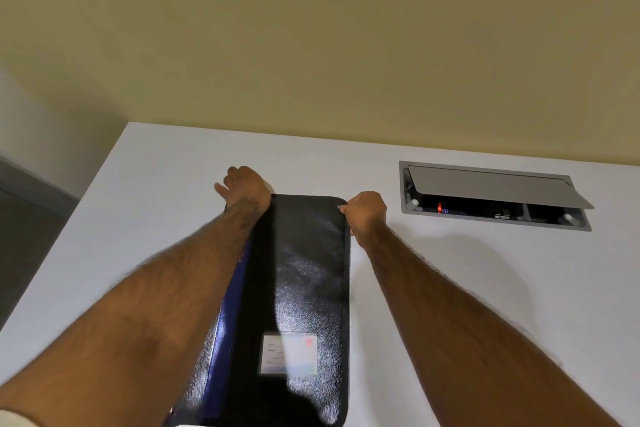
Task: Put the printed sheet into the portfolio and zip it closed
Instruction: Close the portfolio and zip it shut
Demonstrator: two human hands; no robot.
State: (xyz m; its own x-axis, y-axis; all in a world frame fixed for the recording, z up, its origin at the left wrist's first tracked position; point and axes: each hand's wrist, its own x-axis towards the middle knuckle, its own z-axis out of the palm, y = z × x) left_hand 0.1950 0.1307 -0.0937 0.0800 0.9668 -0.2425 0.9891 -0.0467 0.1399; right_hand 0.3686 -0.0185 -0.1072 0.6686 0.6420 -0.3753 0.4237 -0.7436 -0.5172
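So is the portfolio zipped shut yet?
Not fully: the portfolio gapes along its left edge, blue lining showing; right hand pinches its far corner.

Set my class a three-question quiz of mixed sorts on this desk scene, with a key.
1. True or false: the cable box lid lies flat shut.
2. The right hand grips the portfolio at its: A) near edge B) far right corner C) middle.
3. Fill in: the card window sits towards the portfolio's ___ end.
Key: 1 false; 2 B; 3 near.
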